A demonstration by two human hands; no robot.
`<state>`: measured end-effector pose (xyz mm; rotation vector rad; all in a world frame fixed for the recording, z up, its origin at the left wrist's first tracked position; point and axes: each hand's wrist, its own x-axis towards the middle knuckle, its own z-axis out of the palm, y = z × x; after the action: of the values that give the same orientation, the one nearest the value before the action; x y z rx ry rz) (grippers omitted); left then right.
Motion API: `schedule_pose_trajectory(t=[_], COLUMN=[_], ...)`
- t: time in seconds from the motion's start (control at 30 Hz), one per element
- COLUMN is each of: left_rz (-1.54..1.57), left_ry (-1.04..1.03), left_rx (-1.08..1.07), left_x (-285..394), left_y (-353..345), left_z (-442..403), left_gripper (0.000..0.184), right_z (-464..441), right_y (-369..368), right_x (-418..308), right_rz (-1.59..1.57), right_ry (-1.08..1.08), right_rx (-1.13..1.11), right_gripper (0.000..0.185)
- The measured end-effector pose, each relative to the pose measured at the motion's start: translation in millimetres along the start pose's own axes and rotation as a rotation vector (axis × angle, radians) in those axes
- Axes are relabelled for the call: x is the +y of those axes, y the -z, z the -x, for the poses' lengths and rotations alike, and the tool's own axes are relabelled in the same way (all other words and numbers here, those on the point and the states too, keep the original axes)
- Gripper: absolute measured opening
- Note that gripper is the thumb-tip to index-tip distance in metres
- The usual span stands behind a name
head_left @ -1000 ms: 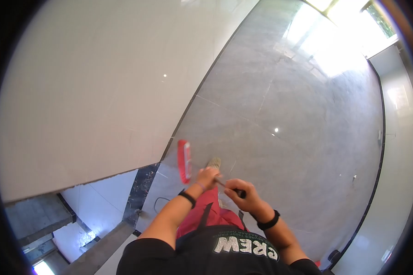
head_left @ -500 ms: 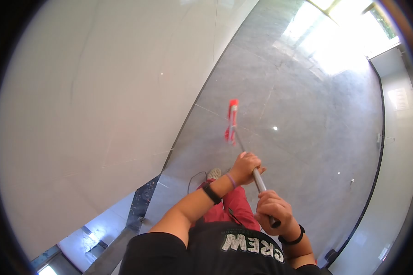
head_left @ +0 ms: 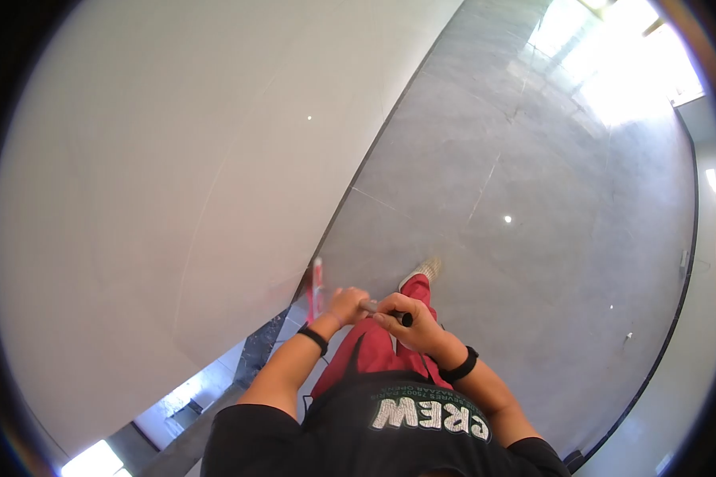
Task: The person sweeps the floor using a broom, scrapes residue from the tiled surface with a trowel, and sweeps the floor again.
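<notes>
A long-handled mop [head_left: 318,280] with a red and white head shows near the wall's foot at lower left, blurred by motion. My left hand [head_left: 347,305] is closed around its grey handle [head_left: 369,305], nearer the head. Higher up, close to the black end cap [head_left: 406,319], my right hand [head_left: 412,321] wraps the same handle. Whether the mop head touches the wall or the floor, I cannot tell. Part of the shaft is hidden behind my left hand.
A pale, glossy wall [head_left: 175,175] rises on the left above a dark baseboard. The grey tiled floor [head_left: 525,262] stretches right to another wall [head_left: 712,238]. Dark trim [head_left: 258,346] marks an opening at lower left. Bright window light reflects at upper right. My shoe [head_left: 422,273] is on the floor.
The mop head has swung from the middle floor leftward and back toward the wall's foot. Both hands have moved left with the handle. One shoe has come forward.
</notes>
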<state>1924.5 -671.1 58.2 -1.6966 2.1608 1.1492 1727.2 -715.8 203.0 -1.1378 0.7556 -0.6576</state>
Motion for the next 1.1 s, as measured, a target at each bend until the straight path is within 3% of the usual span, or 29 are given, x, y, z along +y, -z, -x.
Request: schedule_pose_trajectory(t=[0.13, 0.2, 0.37, 0.53, 0.63, 0.8, 0.9, 0.97, 1.03, 1.1], left_rz=[-0.044, -0.004, 0.087, 0.190, 0.232, 0.135, 0.037, 0.025, -0.026, -0.003], left_ry=[-0.154, -0.209, -0.357, -0.539, -0.732, -0.642, -0.429, -0.397, -0.276, -0.307], left_rx=[0.141, 0.208, 0.340, 0.368, 0.501, 0.391, 0.246, 0.216, 0.098, 0.161], left_x=[53.7, 89.6, 170.2, 226.8, 238.4, 211.2, 143.8, 128.0, 119.0, 125.3], left_y=[32.3, 52.3, 100.7, 143.2, 166.5, 165.8, 141.4, 150.6, 162.4, 177.3], left_z=[-112.7, -167.7, -262.7, -275.5, -249.5, -230.6, -216.6, -239.8, -276.5, -316.8], left_gripper=[0.020, 0.020, 0.020, 0.021, 0.031, 0.031, 0.032, 0.032, 0.029, 0.028], right_z=[-8.3, -13.2, -29.8, -23.1, -14.5, -23.6, -57.5, -83.2, -115.9, -136.3], right_y=[69.6, 105.3, 160.0, 181.4, 188.7, 200.8, 214.5, 232.3, 249.7, 266.9], right_x=[-39.9, -55.0, -85.6, -137.8, -166.7, -162.6, -129.6, -116.9, -108.6, -115.1], right_rz=[0.212, 0.361, 0.612, 0.736, 0.572, 0.346, 0.181, 0.130, 0.131, 0.126], right_ry=[0.043, 0.281, 0.447, 0.516, 0.636, 0.501, 0.405, 0.087, 0.099, 0.112], right_rx=[0.102, 0.206, 0.266, 0.385, 0.247, 0.282, 0.206, 0.150, 0.196, 0.231], right_gripper=[0.009, 0.012, 0.014, 0.015, 0.017, 0.012, 0.011, 0.009, 0.010, 0.010])
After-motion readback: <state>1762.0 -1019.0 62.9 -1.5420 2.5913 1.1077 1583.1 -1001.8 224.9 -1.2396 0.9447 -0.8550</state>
